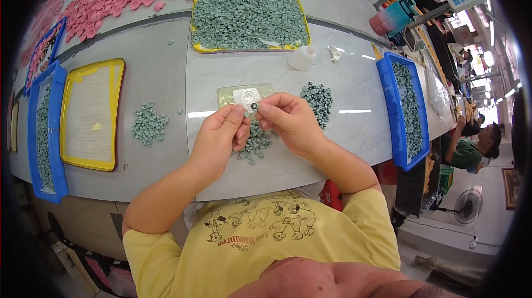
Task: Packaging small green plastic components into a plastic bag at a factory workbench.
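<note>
Dark rounded bead-like piece (254, 106) pinched by right hand (292, 122) | small pale-green piece (246, 113) seemingly pinched by left hand (220, 133) | likely being joined | alignment needed next

Pale marbled tabletop (354, 90), light floor (435, 234), round fan (469, 206), brown frame (510, 188), bright ceiling lights (491, 33)

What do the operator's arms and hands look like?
The left hand and right hand are ungloved, with no watch or band visible at the wrists. Forearms are bare, no cables. Short yellow sleeves belong to a yellow T-shirt with black line-drawn cartoon dogs and red lettering.
</note>
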The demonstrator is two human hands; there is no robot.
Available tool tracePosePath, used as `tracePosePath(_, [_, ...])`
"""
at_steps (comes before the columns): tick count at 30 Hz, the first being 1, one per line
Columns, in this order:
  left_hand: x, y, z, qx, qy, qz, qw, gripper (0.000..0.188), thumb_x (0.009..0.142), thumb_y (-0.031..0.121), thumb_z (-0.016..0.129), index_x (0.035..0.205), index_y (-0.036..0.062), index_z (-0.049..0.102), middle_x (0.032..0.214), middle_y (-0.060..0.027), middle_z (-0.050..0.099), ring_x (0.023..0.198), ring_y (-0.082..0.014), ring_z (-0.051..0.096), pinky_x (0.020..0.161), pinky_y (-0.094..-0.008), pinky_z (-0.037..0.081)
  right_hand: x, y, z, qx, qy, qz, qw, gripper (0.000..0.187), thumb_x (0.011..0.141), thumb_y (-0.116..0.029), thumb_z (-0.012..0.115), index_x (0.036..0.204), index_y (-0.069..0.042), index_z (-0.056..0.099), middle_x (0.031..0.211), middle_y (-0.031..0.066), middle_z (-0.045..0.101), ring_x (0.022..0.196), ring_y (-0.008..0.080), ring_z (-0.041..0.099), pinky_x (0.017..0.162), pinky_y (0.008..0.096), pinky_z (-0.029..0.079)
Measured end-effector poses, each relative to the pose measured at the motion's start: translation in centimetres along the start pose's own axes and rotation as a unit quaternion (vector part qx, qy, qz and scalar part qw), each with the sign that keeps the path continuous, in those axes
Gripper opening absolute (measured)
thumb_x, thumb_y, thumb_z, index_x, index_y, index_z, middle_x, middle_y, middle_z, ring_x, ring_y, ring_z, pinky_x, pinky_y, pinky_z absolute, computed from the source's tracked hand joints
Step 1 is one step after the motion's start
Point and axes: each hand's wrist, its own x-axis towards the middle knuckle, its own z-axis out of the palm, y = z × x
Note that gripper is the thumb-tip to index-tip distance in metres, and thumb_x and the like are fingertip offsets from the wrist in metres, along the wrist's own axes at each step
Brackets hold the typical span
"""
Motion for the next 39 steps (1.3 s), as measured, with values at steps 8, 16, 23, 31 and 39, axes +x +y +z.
tracePosePath(8, [0.0, 0.1, 0.0, -0.017, -0.006, -0.012, 1.0, 0.027, 0.095, 0.027, 0.043, 0.081, 0.0042, 0.048, 0.06, 0.0021, 0.04, 0.052, -0.0072, 0.035, 0.047, -0.0214, 0.028, 0.0, 0.5, -0.1, -0.427, 0.023, -0.418, 0.802, 0.019, 0.07, 0.004, 0.067, 0.088, -0.001, 0.062, 0.081, 0.0074, 0.06, 0.069, 0.0166, 0.058, 0.06, 0.0244, 0.045])
tracePosePath(16, [0.0, 0.1, -0.3, -0.014, -0.037, -0.021, 0.999, 0.027, 0.095, 0.028, 0.041, 0.079, 0.0076, 0.046, 0.062, 0.0024, 0.039, 0.056, -0.0078, 0.036, 0.05, -0.0219, 0.031, 0.3, 0.3, -0.1, -0.485, -0.031, -0.564, 0.668, 0.032, 0.058, 0.008, 0.069, 0.089, 0.0, 0.062, 0.085, 0.0092, 0.06, 0.07, 0.0221, 0.058, 0.058, 0.0291, 0.047])
tracePosePath(23, [-0.2, 0.0, -0.5, -0.016, -0.041, -0.017, 0.999, 0.026, 0.095, 0.028, 0.043, 0.079, 0.0077, 0.046, 0.061, 0.0026, 0.038, 0.055, -0.0079, 0.035, 0.05, -0.0221, 0.03, 0.4, 0.5, 0.2, -0.503, -0.036, -0.574, 0.645, 0.032, 0.058, 0.008, 0.069, 0.088, 0.001, 0.062, 0.084, 0.0098, 0.06, 0.07, 0.0226, 0.058, 0.057, 0.0293, 0.047])
tracePosePath(31, [-0.6, -0.7, -0.4, 0.183, 0.032, 0.191, 0.964, 0.024, 0.093, 0.025, 0.047, 0.08, 0.0048, 0.048, 0.064, 0.0023, 0.043, 0.059, -0.006, 0.036, 0.054, -0.0202, 0.033, 0.1, 1.3, 0.7, -0.433, -0.011, -0.523, 0.734, 0.029, 0.063, 0.009, 0.069, 0.09, 0.0, 0.064, 0.086, 0.0105, 0.062, 0.069, 0.0191, 0.06, 0.056, 0.0254, 0.048])
tracePosePath(39, [-1.0, -0.8, 0.0, 0.328, 0.079, 0.308, 0.889, 0.025, 0.091, 0.023, 0.051, 0.078, 0.0025, 0.048, 0.061, -0.0018, 0.047, 0.054, -0.0089, 0.039, 0.049, -0.0241, 0.035, -0.1, 1.9, 1.4, -0.437, 0.013, -0.557, 0.706, 0.03, 0.063, 0.011, 0.068, 0.092, 0.001, 0.063, 0.084, 0.0106, 0.062, 0.068, 0.0182, 0.06, 0.055, 0.0251, 0.047])
